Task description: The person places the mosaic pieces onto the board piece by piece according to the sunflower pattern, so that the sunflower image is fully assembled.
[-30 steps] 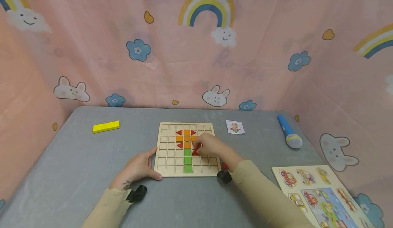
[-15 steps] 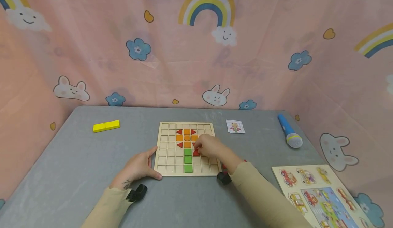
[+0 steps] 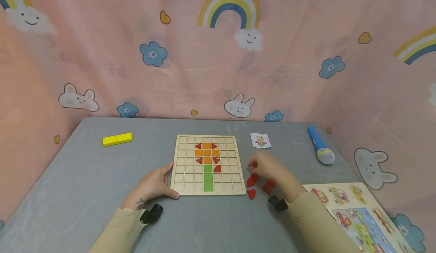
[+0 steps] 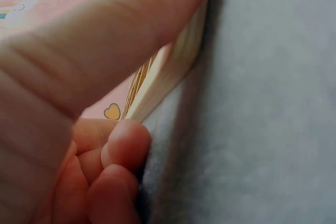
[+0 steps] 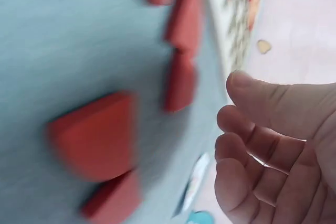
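Observation:
My left hand (image 3: 153,186) steadies the wooden grid board (image 3: 187,177) from its left side, straight thumb at the near corner and index finger at the left edge. In the left wrist view the thumb (image 4: 131,24) lies along the board's edge (image 4: 168,72). On the grid are orange squares (image 3: 207,146), red triangles (image 3: 199,160), green squares (image 3: 208,177) and a red quarter-circle piece (image 3: 217,169). My right hand (image 3: 269,166), fingers loosely bent with nothing between them, hovers right of the board by loose red quarter-circle pieces (image 5: 97,135).
A small pattern card (image 3: 260,140) lies beyond the right hand. A blue toy microphone (image 3: 320,146) and a picture puzzle board (image 3: 328,188) are on the right. At the back left sits a yellow block (image 3: 117,139). A patterned pink curtain (image 3: 184,86) hangs behind the table.
My right hand has left the red quarter-circle piece on the grid and moved right, off the board, uncovering the loose red pieces. The left hand stays at the board's edge.

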Demonstrator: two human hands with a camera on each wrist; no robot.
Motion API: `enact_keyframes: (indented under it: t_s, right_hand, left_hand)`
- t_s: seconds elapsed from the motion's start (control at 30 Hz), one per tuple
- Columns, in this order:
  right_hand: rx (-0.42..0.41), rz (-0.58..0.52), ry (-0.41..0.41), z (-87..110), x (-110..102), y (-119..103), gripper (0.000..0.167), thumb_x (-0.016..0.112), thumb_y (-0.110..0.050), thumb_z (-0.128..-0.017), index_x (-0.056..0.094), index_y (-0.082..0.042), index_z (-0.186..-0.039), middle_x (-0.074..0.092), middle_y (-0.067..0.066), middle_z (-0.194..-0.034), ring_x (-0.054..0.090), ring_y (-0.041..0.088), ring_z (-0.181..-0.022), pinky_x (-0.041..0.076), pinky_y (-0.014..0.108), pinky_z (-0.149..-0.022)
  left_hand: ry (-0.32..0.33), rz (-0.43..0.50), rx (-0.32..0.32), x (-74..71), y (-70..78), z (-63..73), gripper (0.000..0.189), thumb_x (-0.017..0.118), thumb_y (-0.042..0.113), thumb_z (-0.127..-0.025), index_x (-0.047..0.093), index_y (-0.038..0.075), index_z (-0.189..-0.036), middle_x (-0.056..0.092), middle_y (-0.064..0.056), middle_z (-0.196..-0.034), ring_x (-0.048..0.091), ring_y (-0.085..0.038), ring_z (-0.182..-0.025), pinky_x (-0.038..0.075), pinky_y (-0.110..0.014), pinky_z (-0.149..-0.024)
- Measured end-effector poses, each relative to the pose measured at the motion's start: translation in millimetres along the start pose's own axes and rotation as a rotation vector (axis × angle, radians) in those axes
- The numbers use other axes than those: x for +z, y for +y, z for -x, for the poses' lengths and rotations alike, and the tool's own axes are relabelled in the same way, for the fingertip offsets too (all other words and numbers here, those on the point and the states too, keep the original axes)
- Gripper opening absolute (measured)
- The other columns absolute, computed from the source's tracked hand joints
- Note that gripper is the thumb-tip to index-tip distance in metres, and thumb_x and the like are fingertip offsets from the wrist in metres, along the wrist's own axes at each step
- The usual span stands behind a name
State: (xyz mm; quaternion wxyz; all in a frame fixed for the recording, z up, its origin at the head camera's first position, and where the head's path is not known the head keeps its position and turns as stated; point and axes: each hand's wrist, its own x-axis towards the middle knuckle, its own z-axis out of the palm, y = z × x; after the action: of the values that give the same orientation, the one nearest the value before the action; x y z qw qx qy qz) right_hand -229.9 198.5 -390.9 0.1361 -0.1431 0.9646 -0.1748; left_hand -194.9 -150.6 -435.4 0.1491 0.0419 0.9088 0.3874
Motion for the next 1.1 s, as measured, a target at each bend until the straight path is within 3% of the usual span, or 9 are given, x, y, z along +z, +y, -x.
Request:
enact_keyframes:
  t_s: [0.2, 0.33, 0.43, 0.53, 0.73, 0.83, 1.0, 1.1]
  right_hand:
    - [-0.031, 0.080, -0.020, 12.0, 9, 13, 0.024, 0.074, -0.002, -0.072, 0.074, -0.009, -0.095, 0.062, 0.001, -0.088, 0.052, 0.014, -0.075, 0.045, 0.032, -0.069]
    - [-0.057, 0.062, 0.001, 15.2, 12, 20, 0.015, 0.076, -0.003, -0.069, 0.070, -0.007, -0.083, 0.055, 0.000, -0.081, 0.048, 0.014, -0.071, 0.041, 0.030, -0.064]
    - [-0.032, -0.042, 0.016, 15.3, 13, 24, 0.017, 0.075, -0.002, -0.069, 0.060, -0.008, -0.072, 0.052, 0.000, -0.073, 0.047, 0.014, -0.066, 0.040, 0.030, -0.058]
    - [0.023, -0.214, 0.042, 11.9, 12, 22, 0.018, 0.072, -0.001, -0.071, 0.055, -0.006, -0.068, 0.051, 0.001, -0.067, 0.045, 0.014, -0.060, 0.038, 0.029, -0.054]
    - [0.186, -0.526, 0.104, -6.0, 18, -5, 0.008, 0.068, -0.004, -0.079, 0.061, -0.001, -0.079, 0.059, 0.005, -0.068, 0.056, 0.014, -0.057, 0.049, 0.027, -0.056]
    - [0.230, -0.635, 0.118, -16.5, 26, -23, 0.009, 0.067, -0.002, -0.078, 0.060, 0.002, -0.083, 0.061, 0.006, -0.068, 0.058, 0.013, -0.055, 0.051, 0.027, -0.055]
    - [0.247, -0.695, 0.128, -26.3, 40, -46, 0.010, 0.068, 0.000, -0.078, 0.059, 0.003, -0.082, 0.061, 0.007, -0.063, 0.054, 0.012, -0.050, 0.047, 0.024, -0.048]
    - [0.275, -0.642, 0.136, -27.9, 45, -52, 0.009, 0.069, -0.003, -0.079, 0.060, 0.001, -0.077, 0.057, 0.006, -0.061, 0.051, 0.013, -0.050, 0.044, 0.023, -0.046]
  left_hand:
    - [-0.002, -0.003, 0.003, -0.1, -1.6, 0.0, 0.118, 0.093, 0.025, -0.045, 0.032, 0.012, -0.145, 0.049, -0.004, -0.060, 0.042, -0.016, -0.049, 0.028, -0.026, -0.044]
    - [-0.004, -0.003, 0.000, -0.2, -1.5, 0.1, 0.118, 0.093, 0.025, -0.045, 0.032, 0.012, -0.145, 0.049, -0.004, -0.060, 0.041, -0.016, -0.049, 0.028, -0.026, -0.044]
    - [-0.004, -0.001, 0.000, -0.4, -1.1, -0.1, 0.118, 0.093, 0.026, -0.045, 0.032, 0.011, -0.145, 0.049, -0.004, -0.060, 0.041, -0.016, -0.049, 0.028, -0.026, -0.044]
    - [-0.004, 0.001, 0.003, -0.8, -0.9, -0.4, 0.118, 0.093, 0.026, -0.045, 0.032, 0.012, -0.145, 0.049, -0.004, -0.060, 0.041, -0.016, -0.049, 0.028, -0.026, -0.044]
    - [0.000, -0.006, 0.003, -1.3, -1.3, -0.8, 0.118, 0.093, 0.026, -0.044, 0.032, 0.012, -0.145, 0.049, -0.004, -0.060, 0.041, -0.016, -0.049, 0.027, -0.026, -0.044]
    - [0.000, -0.013, 0.006, -1.4, -1.2, -0.6, 0.118, 0.093, 0.026, -0.045, 0.032, 0.012, -0.145, 0.049, -0.004, -0.060, 0.040, -0.016, -0.049, 0.027, -0.026, -0.044]
    - [-0.002, -0.018, 0.007, -1.6, -0.5, -0.2, 0.116, 0.092, 0.027, -0.046, 0.033, 0.011, -0.145, 0.049, -0.004, -0.060, 0.040, -0.016, -0.049, 0.027, -0.025, -0.044]
    - [-0.005, -0.016, 0.006, -2.1, 0.3, -0.1, 0.116, 0.092, 0.027, -0.046, 0.033, 0.012, -0.144, 0.049, -0.004, -0.060, 0.041, -0.016, -0.049, 0.027, -0.026, -0.044]
